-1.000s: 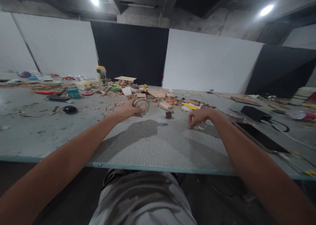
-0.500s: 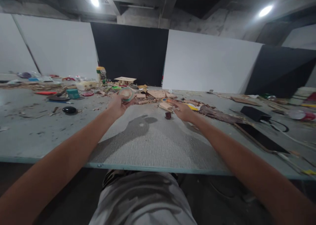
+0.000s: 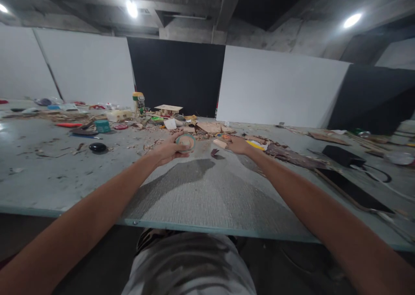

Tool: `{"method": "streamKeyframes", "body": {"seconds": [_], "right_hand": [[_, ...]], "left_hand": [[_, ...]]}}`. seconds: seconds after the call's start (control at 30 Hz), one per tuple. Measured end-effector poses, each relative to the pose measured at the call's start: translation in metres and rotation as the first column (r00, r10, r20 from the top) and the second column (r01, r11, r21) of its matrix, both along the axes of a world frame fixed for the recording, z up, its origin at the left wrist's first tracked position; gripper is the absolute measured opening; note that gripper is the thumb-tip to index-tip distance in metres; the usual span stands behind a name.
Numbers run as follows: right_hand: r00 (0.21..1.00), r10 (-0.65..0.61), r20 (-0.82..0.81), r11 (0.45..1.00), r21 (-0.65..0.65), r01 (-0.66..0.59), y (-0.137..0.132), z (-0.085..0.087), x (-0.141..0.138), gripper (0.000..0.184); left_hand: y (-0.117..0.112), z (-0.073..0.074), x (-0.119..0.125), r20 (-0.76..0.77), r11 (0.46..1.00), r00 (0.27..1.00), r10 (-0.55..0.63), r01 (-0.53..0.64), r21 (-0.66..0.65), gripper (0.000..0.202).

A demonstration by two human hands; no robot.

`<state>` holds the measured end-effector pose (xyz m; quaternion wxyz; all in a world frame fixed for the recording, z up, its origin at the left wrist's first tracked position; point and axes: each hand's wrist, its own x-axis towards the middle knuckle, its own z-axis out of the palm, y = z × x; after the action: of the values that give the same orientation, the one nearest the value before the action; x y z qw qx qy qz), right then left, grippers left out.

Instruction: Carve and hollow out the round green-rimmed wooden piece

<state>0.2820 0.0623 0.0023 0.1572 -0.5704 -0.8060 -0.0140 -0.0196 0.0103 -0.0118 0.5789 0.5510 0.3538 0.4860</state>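
Observation:
My left hand [image 3: 168, 149] is closed round a small round green-rimmed container [image 3: 186, 141] with a pale top, held just above the grey table [image 3: 201, 191]. My right hand [image 3: 238, 144] reaches into the litter of wood pieces at the table's middle and grips a short pale wooden block [image 3: 220, 143]. A small dark red piece [image 3: 214, 153] lies on the table between my hands, just below the block.
Wood scraps and shavings [image 3: 207, 128] are piled behind my hands, with a small wooden model [image 3: 167, 109] and a jar [image 3: 138, 102] further back. A black oval object [image 3: 97, 147] and a teal box [image 3: 102, 125] lie left. Black flat items [image 3: 343, 156] and cables lie right.
My left hand came back down and toward me with the round container. My right hand closed on the wooden block in the scrap pile. The view shifted slightly.

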Motion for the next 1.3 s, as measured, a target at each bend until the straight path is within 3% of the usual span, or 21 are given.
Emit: {"method": "streamKeyframes", "body": {"seconds": [0.13,0.23,0.33,0.5,0.6,0.73,0.93,1.1,1.2,1.3], "right_hand": [[0.997,0.031,-0.075,0.998,0.057,-0.026,-0.042,0.013,-0.004,0.031],[0.943,0.291,-0.162,0.952,0.149,-0.268,-0.075,0.016,-0.017,0.025],[0.893,0.401,-0.204,0.913,0.168,-0.371,-0.092,0.016,-0.029,0.024],[0.927,0.369,-0.069,0.912,0.218,-0.347,-0.091,0.004,-0.038,0.032],[0.935,0.354,-0.036,0.926,0.155,-0.345,-0.090,-0.009,-0.042,0.037],[0.923,0.367,-0.116,0.930,0.036,-0.366,-0.096,-0.024,-0.050,0.045],[0.890,0.346,-0.296,0.928,-0.028,-0.371,-0.105,-0.021,-0.061,0.045],[0.864,0.366,-0.347,0.929,0.076,-0.363,-0.107,-0.016,-0.064,0.034],[0.858,0.391,-0.333,0.920,0.099,-0.380,-0.110,-0.016,-0.065,0.033],[0.833,0.434,-0.344,0.899,0.113,-0.422,-0.114,-0.014,-0.066,0.033]], "left_hand": [[-0.005,-0.005,0.003,-0.256,0.990,0.964,-0.064,0.094,0.105,0.072],[-0.004,-0.009,0.007,-0.370,0.968,0.926,-0.081,0.162,0.193,0.071],[-0.004,-0.011,0.009,-0.360,0.949,0.929,-0.091,0.190,0.251,0.068],[-0.004,-0.011,0.009,-0.366,0.952,0.924,-0.112,0.206,0.228,0.064],[0.000,-0.015,0.008,-0.386,0.962,0.921,-0.053,0.151,0.228,0.062],[0.002,-0.017,0.006,-0.435,0.966,0.900,-0.030,0.137,0.218,0.063],[-0.016,-0.002,0.011,-0.298,0.973,0.945,-0.137,0.185,0.141,0.057],[-0.020,0.002,0.017,-0.118,0.977,0.984,-0.132,0.150,0.153,0.065],[-0.019,0.004,0.016,-0.038,0.970,0.978,-0.206,0.209,0.123,0.070],[-0.021,0.006,0.015,0.012,0.949,0.958,-0.288,0.283,0.140,0.057]]}}
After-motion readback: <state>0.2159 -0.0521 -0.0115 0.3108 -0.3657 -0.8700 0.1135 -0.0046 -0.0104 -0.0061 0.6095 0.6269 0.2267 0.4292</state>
